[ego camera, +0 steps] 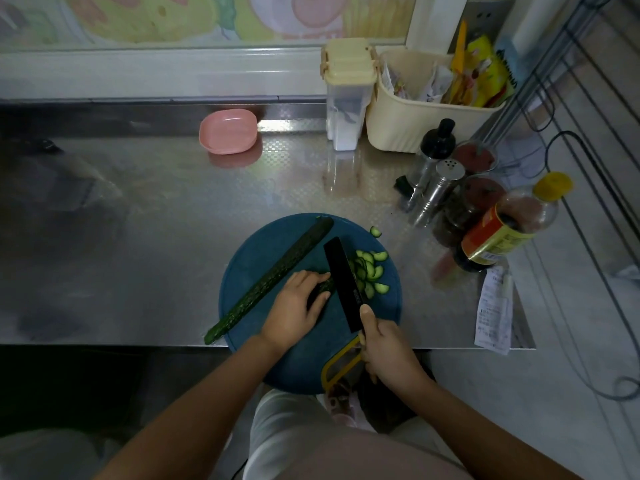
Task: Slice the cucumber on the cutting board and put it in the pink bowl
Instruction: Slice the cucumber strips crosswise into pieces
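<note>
Head view, read from my remote station. On the steel counter (138, 202) sits a round blue cutting board (249, 258), partly overhanging the counter's front edge. Across the board's left part a long cucumber half (270, 282) lies on a slant. It is dark green with bumpy skin, and its near tip reaches past the board's rim. The pink bowl (228, 131) stands at the back of the counter, well apart from the board.

At the middle of the board my view shows the left hand (294, 310), fingers curled over a short cucumber piece (323, 287) and pinning it down. The knife (344, 282), with a broad black blade, stands edge down against the cut end of that piece. Just right of the blade lies a loose heap of slices (372, 271), pale green half-moons with dark rind. One stray slice (375, 232) sits at the board's far right rim.

The right hand (384, 348) is wrapped around the knife's handle, one finger lying up against the heel of the blade. Farther right stand a cream basket (415, 123), several bottles (498, 230), and a paper receipt (493, 310).
</note>
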Available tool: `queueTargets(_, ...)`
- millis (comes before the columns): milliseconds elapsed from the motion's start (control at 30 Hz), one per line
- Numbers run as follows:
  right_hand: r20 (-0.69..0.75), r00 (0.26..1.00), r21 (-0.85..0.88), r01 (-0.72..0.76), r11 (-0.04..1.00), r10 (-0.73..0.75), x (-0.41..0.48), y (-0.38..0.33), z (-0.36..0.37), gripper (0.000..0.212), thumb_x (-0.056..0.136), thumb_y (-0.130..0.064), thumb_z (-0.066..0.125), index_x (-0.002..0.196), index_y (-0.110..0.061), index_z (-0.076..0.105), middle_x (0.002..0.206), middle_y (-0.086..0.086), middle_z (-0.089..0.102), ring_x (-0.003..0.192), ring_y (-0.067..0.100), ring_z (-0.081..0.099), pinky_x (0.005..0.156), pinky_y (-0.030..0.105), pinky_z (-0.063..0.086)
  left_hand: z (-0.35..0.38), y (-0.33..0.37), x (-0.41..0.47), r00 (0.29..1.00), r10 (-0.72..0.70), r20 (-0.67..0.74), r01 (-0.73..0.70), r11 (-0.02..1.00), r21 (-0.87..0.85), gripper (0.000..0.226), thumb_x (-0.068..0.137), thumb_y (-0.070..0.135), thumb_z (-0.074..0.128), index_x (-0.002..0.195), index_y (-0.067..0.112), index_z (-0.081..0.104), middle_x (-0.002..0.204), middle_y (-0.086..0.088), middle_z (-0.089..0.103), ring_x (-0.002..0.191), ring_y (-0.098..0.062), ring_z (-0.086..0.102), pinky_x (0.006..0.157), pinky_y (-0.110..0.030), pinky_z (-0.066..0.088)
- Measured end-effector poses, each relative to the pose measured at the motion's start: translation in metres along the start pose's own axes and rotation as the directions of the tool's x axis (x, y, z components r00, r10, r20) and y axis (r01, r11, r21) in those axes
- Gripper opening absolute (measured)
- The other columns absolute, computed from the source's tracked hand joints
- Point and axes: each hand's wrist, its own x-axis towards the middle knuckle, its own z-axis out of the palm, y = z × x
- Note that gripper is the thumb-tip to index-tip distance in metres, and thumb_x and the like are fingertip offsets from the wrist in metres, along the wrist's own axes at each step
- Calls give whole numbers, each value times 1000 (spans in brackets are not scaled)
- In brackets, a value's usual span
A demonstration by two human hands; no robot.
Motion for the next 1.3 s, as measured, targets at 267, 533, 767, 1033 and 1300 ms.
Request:
queueTargets(267,-15,1000,-83,10,996,-11,0,-3,2,60,100,-42,27,49,-12,35,44,2,38,35,8,35,46,27,30,0,-1,0,1000,7,-7,-7,1000,-9,38,93,31,47,117,5,61,102,-6,62,98,-11,50,89,-12,35)
queueTargets(533,-18,1000,-132,-7,991,5,7,-4,12,58,101,-40,27,51,-11,36,49,3,43,45,13,41,45,23,29,0,0,0,1000,8,-14,-8,1000,-19,37,92,30,49,115,4,62,100,-7,64,97,-11,51,89,-11,35)
queueTargets(767,-76,996,-48,-43,998,39,3,5,10,60,100,-40,30,47,-14,31,46,5,39,44,17,38,50,33,32,0,-3,-2,1000,-5,-2,5,999,-50,37,92,31,51,119,7,61,108,-5,63,104,-9,51,95,-8,33)
queueTargets(1033,-50,998,19,-24,1000,24,0,3,5,61,99,-46,29,51,-8,35,44,4,35,40,16,35,47,31,29,-2,-3,-3,1000,-15,19,16,999,-35,41,93,35,44,119,8,59,108,-5,62,104,-11,50,94,-14,35)
queueTargets(1300,-24,1000,-17,15,1000,-15,-3,0,4,61,99,-45,28,53,-6,37,43,3,34,39,16,34,47,32,30,-2,-2,-3,1000,-11,8,11,999,-49,37,92,32,46,115,7,61,105,-6,63,101,-11,51,91,-13,36)
